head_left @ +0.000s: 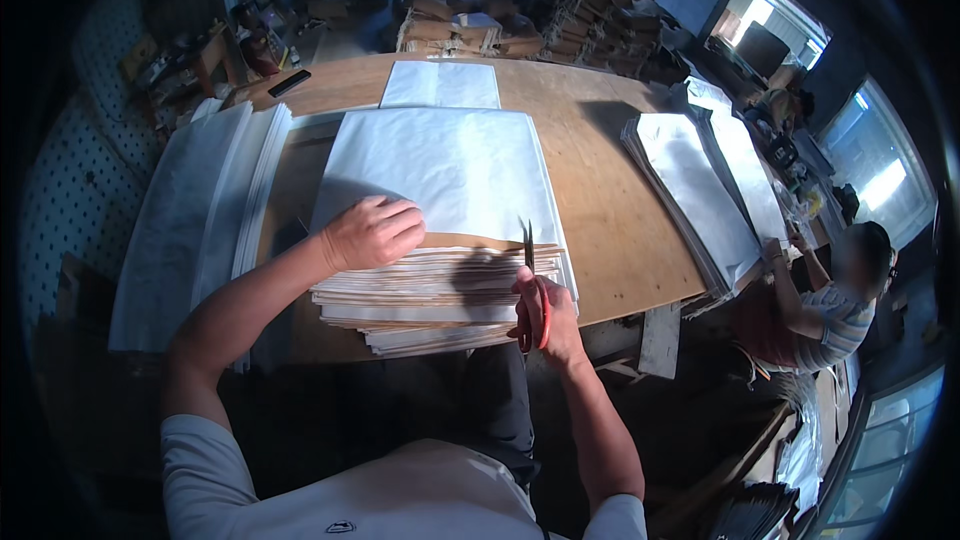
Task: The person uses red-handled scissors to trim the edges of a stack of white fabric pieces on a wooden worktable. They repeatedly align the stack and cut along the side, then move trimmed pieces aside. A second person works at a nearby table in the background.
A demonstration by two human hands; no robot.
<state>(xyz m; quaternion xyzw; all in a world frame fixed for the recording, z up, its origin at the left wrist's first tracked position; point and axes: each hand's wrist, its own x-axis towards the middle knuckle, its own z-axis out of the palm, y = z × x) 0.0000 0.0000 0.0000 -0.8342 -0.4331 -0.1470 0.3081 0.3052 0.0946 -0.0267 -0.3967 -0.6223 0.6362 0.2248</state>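
Note:
A thick stack of large white paper sheets (440, 160), brown along their layered front edges, lies in front of me on a wooden table. My left hand (378, 233) rests at the front edge of the top sheet, its fingers curled together; whatever they may pinch is hidden. In my right hand (556, 318), at the stack's front right corner, is a pair of scissors (530, 248) with red handles. The blades point away from me, over the edges of the stack, and look closed or nearly so.
More white sheets (185, 230) lie at the left, others (690, 190) at the right. A smaller white sheet (440, 83) and a dark flat object (289, 83) lie on the table's (625, 250) far part. At the right edge, a person (830, 310) handles the right pile. Brown bundles (460, 35) stand behind.

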